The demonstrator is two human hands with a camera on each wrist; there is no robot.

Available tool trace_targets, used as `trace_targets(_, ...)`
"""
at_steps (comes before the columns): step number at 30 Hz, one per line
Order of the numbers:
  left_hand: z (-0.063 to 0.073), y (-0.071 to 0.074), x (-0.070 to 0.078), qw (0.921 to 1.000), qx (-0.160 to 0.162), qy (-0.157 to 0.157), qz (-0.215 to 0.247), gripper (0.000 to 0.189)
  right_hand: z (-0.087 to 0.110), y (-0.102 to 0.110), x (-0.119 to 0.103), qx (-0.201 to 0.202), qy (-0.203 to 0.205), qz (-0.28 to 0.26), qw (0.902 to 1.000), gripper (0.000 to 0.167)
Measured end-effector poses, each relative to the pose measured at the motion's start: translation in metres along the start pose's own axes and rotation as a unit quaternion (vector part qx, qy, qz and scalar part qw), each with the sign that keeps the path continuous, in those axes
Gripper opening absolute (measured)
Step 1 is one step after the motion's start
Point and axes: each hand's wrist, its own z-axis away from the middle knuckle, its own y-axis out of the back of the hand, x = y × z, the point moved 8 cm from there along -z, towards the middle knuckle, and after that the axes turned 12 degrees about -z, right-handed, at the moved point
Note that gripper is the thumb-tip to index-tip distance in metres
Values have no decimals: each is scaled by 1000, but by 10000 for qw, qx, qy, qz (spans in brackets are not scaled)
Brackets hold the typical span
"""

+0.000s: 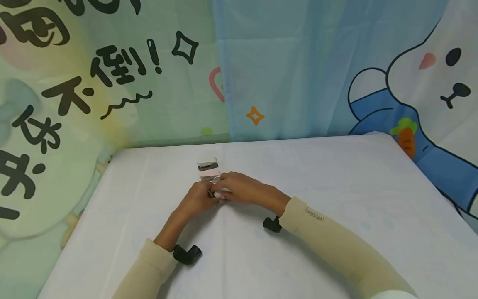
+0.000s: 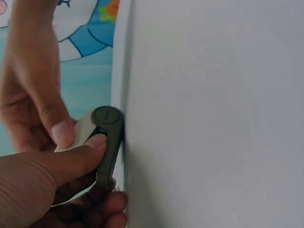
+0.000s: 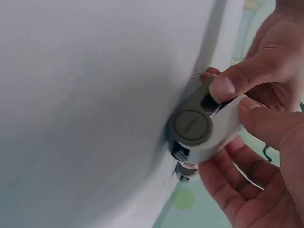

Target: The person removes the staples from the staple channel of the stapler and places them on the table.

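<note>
Both hands hold one small folding device [image 3: 191, 126] with a grey-green arm and a white body [image 3: 221, 135], joined at a round pivot. Its exact kind is unclear. My left hand [image 1: 201, 197] grips the green arm, its thumb pressed into the gap between the two parts. My right hand [image 1: 240, 187] pinches the white body between thumb and fingers. In the left wrist view, the green arm [image 2: 110, 154] stands at an angle to the white part. From the head, the hands mostly hide the device.
Just beyond the hands lies a small white, grey and pink item [image 1: 209, 169], perhaps a printed box. A white cloth covers the table [image 1: 317, 178]. Printed curtains [image 1: 280, 74] hang behind its far edge and left side.
</note>
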Motion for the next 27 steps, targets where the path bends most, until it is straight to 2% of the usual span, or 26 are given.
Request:
trace_targets(3,-3,-5,9,9996,-79,-113,234,13,13,3,0,4,75,-33,10000,24)
trace_targets(7,-6,-15,23,9973,-105,-527,505,12,33,5,8,53,-279,-435,9987,26)
trace_targets(10,-7,-22,29,9958,-99,-709,577,12,43,5,13,151,-446,-756,9960,28)
trace_targets(14,-6,-24,32,9960,-22,-718,532,16,47,3,17,337,-497,-930,9939,29)
trace_targets(20,-4,-24,31,9965,-71,-590,583,19,49,6,15,503,-530,-643,9953,25)
trace_targets(24,-4,-23,30,9965,-112,-473,676,17,55,15,18,673,-548,-1014,9911,26)
trace_targets(27,-5,-21,31,9964,-148,-513,666,17,60,20,23,634,-484,-1354,9876,29)
